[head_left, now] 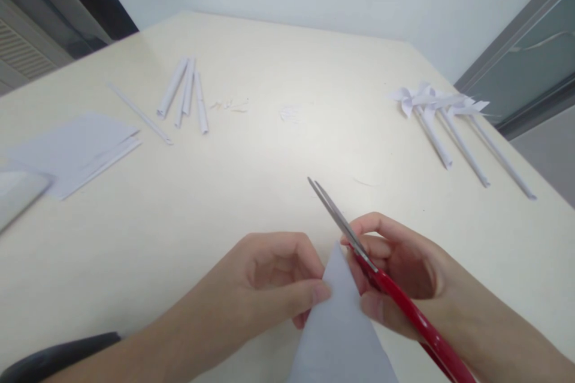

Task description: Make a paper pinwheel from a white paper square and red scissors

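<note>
A folded white paper triangle (340, 323) points up near the bottom centre, above a cream table (278, 149). My left hand (274, 278) pinches its upper left edge with thumb and fingers. My right hand (399, 275) touches the paper's right edge and holds red-handled scissors (381, 278). The handle runs off toward the lower right. The scissor blades look nearly closed and point up and left over the table, past the paper's tip.
Several rolled paper sticks (186, 96) lie at the back left, with a thin one (139, 114) beside them. A stack of white sheets (74, 152) sits at the left. Paper pinwheels on sticks (444, 116) lie at the right. Small paper scraps (231, 106) dot the middle.
</note>
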The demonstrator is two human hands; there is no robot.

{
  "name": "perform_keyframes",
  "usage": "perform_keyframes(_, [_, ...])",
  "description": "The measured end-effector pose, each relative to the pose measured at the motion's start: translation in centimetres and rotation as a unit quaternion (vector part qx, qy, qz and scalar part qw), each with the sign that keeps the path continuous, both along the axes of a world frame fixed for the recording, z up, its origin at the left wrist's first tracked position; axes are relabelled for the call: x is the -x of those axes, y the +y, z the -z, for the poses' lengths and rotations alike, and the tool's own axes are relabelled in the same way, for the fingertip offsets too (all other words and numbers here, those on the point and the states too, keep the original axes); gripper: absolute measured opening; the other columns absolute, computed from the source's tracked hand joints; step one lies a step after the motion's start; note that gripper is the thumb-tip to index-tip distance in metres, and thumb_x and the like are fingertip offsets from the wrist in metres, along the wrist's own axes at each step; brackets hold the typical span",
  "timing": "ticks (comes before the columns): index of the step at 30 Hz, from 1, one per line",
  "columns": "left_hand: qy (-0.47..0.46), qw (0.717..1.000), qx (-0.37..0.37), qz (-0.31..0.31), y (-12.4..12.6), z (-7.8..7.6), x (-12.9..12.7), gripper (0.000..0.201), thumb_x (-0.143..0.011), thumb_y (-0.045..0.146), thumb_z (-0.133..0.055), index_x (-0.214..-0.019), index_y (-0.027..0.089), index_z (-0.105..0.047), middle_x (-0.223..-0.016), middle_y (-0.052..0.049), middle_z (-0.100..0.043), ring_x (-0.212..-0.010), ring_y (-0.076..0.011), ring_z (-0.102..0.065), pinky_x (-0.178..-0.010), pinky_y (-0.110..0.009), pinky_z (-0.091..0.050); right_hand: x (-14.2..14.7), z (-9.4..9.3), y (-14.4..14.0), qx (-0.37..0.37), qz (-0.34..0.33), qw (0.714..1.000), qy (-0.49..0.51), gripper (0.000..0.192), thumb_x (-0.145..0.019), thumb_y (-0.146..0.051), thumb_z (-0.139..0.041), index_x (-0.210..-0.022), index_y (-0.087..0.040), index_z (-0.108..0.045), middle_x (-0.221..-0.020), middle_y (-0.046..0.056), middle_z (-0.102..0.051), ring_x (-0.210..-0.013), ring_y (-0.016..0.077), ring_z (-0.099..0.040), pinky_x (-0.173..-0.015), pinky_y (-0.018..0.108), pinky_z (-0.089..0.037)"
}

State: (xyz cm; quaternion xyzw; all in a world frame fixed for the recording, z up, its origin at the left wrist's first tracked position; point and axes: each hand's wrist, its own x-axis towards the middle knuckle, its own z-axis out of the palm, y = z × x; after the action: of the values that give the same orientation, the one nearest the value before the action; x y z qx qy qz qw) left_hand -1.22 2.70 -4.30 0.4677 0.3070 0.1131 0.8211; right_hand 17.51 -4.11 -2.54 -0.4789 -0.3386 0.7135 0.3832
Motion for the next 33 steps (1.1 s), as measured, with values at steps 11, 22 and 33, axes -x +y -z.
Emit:
perform_keyframes(11, [0.004,1.0,-0.01,0.009,-0.4,0.1,0.1,0.015,-0.08,0.023,-0.063,-0.07,0.016,-0.055,-0.063,0.004,-0.053,-0.058,-0.0056,-0.05,-0.055,-0.015,-0.041,0.1,-0.4,0.4,0.014,0.007,1.0,0.001,0.029,-0.071,-0.027,-0.073,-0.081,-0.025,-0.045,-0.065,-0.006,-0.044,-0.058,0.0076,-0.037,-0.052,0.019,-0.029])
perform_keyframes(22, [0.064,0.991,-0.096,0.071,-0.6,-1.0,-0.2,0.01,-0.079,0.025,-0.062,-0.076,0.018,-0.055,-0.068,0.004,-0.055,-0.062,-0.0079,-0.052,-0.059,-0.018,-0.044,-0.1,-0.3,0.3,-0.005,0.012,1.0,0.003,0.023,-0.075,-0.016,-0.068,-0.085,-0.025,-0.049,-0.066,-0.006,-0.05,-0.058,0.0064,-0.041,-0.05,0.016,-0.032])
perform_keyframes(33, [0.103,0.969,-0.209,0.082,-1.5,-0.3,0.2,0.019,-0.085,0.036,-0.052,-0.082,0.021,-0.063,-0.074,0.002,-0.06,-0.069,-0.0104,-0.054,-0.062,-0.016,-0.044,0.9,-0.3,-0.6,-0.03,-0.018,0.992,-0.119,0.038,-0.071,0.006,-0.052,-0.092,-0.025,-0.05,-0.072,-0.006,-0.054,-0.061,0.0069,-0.047,-0.054,0.015,-0.036])
